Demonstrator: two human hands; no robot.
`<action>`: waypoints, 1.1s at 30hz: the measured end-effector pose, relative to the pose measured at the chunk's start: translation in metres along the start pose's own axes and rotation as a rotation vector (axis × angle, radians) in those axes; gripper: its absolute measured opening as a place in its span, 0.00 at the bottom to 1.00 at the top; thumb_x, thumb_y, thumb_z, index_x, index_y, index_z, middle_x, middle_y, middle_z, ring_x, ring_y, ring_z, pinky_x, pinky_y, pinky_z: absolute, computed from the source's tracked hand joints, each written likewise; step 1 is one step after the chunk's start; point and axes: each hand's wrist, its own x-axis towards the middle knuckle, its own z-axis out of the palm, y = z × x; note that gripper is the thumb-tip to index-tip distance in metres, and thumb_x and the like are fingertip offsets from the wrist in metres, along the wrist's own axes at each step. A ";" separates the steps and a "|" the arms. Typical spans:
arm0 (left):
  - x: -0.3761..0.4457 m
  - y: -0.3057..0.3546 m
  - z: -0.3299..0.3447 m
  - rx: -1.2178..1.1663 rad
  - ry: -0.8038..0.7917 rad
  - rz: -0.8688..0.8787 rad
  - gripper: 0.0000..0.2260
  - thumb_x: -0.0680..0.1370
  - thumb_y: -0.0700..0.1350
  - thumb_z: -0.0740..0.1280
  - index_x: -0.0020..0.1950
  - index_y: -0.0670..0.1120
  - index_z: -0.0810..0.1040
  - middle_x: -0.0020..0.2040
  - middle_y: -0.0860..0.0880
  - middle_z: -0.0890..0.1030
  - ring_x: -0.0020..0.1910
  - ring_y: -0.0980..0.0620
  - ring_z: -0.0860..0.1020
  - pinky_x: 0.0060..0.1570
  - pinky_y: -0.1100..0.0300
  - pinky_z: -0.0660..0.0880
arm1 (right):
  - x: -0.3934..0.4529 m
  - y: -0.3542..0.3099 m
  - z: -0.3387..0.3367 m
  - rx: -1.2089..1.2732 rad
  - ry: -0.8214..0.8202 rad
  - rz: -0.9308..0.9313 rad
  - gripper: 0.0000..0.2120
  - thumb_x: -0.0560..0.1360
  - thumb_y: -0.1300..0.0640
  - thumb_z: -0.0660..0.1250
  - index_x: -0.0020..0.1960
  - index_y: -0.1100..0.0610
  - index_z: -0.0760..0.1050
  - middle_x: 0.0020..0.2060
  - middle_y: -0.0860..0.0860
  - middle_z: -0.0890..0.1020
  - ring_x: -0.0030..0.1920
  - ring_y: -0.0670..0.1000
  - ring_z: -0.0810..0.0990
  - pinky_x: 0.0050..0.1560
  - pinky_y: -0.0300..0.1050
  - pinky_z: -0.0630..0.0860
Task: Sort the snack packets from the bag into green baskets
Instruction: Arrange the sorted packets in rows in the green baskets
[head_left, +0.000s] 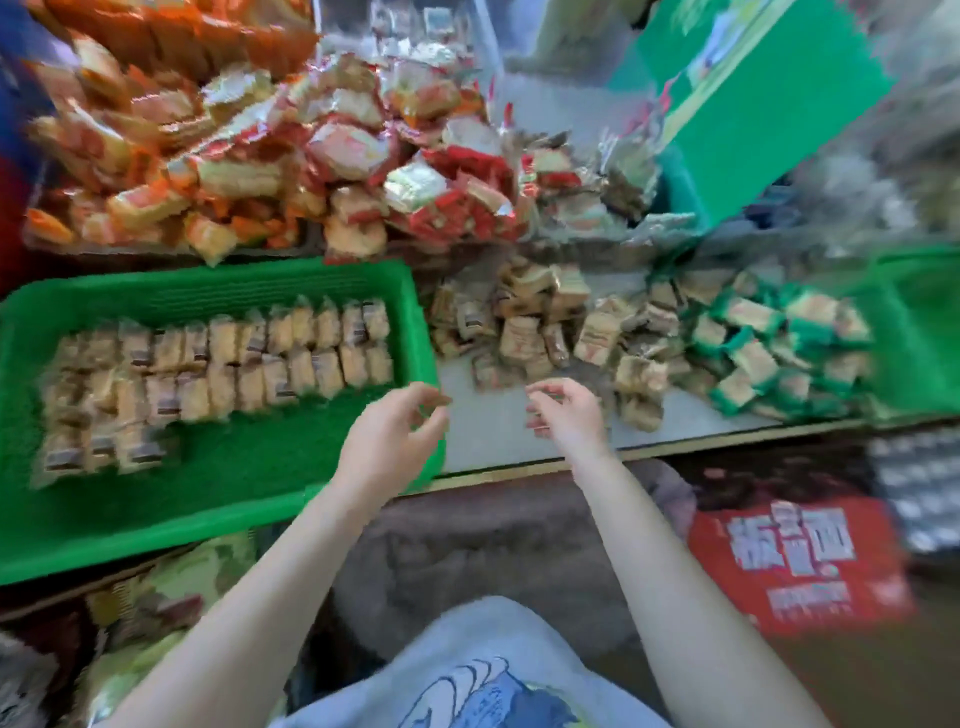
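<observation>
Hovering over the near edge of the table (498, 431): left hand (387, 441) just above the right rim of the near-left green basket (208, 291), right hand (569, 415) just beside the loose pile of beige snack packets (524, 322). Both hands loosely curled, fingers drawn toward thumbs, apparently holding nothing, though blur is hiding the fingertips. Lying in rows inside that basket, on edge and touching: packets of the same beige kind (218, 358). Spreading further right, toward a second green basket (919, 332): green-edged packets (769, 338). Heaping up at the far side: orange and red packets (234, 145). No bag clearly showing.

Judging the packets as light, small, crinkly pillow wraps, slick on the faces and soft enough to crush the snack inside. Likely best pinching across the short sides or by a crimped end seam, gathering several side by side, pressing only gently.
</observation>
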 end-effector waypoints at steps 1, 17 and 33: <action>0.008 0.013 0.018 -0.064 -0.080 -0.016 0.05 0.80 0.45 0.68 0.53 0.49 0.82 0.47 0.48 0.84 0.46 0.48 0.81 0.44 0.57 0.78 | 0.012 0.013 -0.022 -0.038 0.068 0.029 0.05 0.80 0.60 0.65 0.46 0.53 0.76 0.42 0.54 0.82 0.38 0.54 0.84 0.41 0.49 0.79; 0.054 0.029 0.119 -0.133 -0.296 -0.358 0.07 0.83 0.41 0.62 0.52 0.43 0.80 0.41 0.48 0.83 0.38 0.50 0.80 0.40 0.60 0.73 | 0.093 0.073 -0.037 -0.691 0.265 0.070 0.26 0.78 0.49 0.69 0.67 0.60 0.62 0.60 0.58 0.79 0.58 0.61 0.81 0.45 0.51 0.73; 0.071 0.050 0.163 -0.927 -0.410 -0.622 0.07 0.81 0.46 0.66 0.57 0.46 0.78 0.48 0.45 0.85 0.41 0.49 0.85 0.37 0.55 0.83 | 0.070 0.072 -0.121 -0.053 0.578 -0.168 0.10 0.77 0.50 0.71 0.53 0.56 0.80 0.47 0.53 0.80 0.46 0.51 0.76 0.43 0.45 0.71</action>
